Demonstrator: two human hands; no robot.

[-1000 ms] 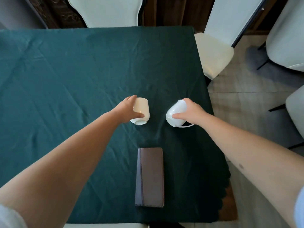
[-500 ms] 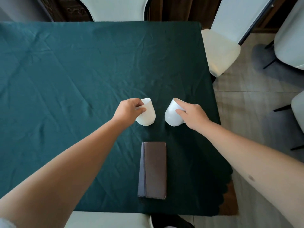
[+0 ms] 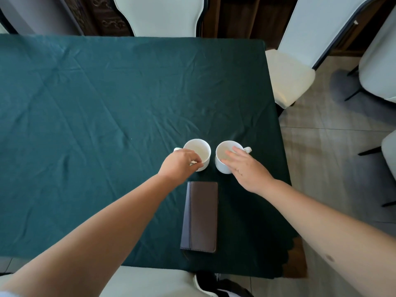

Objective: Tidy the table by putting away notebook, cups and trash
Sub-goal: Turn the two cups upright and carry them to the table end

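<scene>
Two white cups stand upright side by side on the dark green tablecloth [image 3: 85, 108]. My left hand [image 3: 179, 165] pinches the near rim of the left cup [image 3: 200, 150], whose handle points left. My right hand [image 3: 245, 169] lies over the near rim of the right cup [image 3: 222, 159] with its fingers stretched and apart; that cup's handle points right. A closed brown notebook [image 3: 201, 215] lies flat just in front of the cups, between my forearms.
White chairs stand at the far side [image 3: 158, 13], at the right corner [image 3: 289, 78] and at the near edge [image 3: 150, 281]. The table's right edge runs close to the right cup, with tiled floor [image 3: 332, 157] beyond.
Both cups were tipped on their sides in my hands; now they stand upright, mouths up. My right hand's fingers have spread off its cup.
</scene>
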